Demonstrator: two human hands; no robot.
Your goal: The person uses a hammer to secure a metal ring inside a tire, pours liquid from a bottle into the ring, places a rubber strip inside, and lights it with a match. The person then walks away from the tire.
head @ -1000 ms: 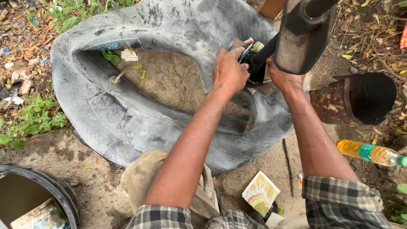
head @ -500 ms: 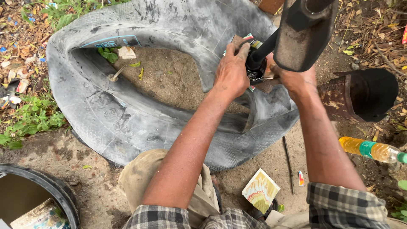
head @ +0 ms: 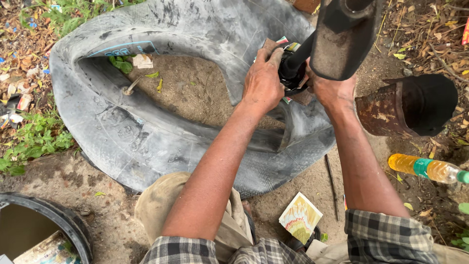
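Rubber inner tube (head: 146, 127), grey and deflated, lies in a loop on bare dirt; its far right section is draped under a black press-like tool (head: 293, 73), which pins it flat so it can't slide. Left hand (head: 263, 80) sits on top of the tube just beside the tool head, fingers curled down and pressing a small brown pad or patch (head: 270, 46) at the fingertips, so clenched on that piece. Right hand (head: 332, 90) is mostly hidden behind a large dark cylinder (head: 344, 36) close to the camera; it seems wrapped round the tool's lower part, but can't tell how the fingers stand. Both forearms reach straight out from the squatting body, presumably to keep weight over the clamp point. Valve stem (head: 131, 88) sticks up on the tube's inner left edge, well apart from the hands. Around: rusty metal can (head: 386, 110) on its side right of the tool, plastic bottle (head: 427, 168) of yellow liquid near it, a thin rod (head: 332, 183) on the ground, a small printed packet (head: 300, 217) near the knees, black tub (head: 53, 220) with murky water bottom left. The cylinder blocks the view of the contact point itself.
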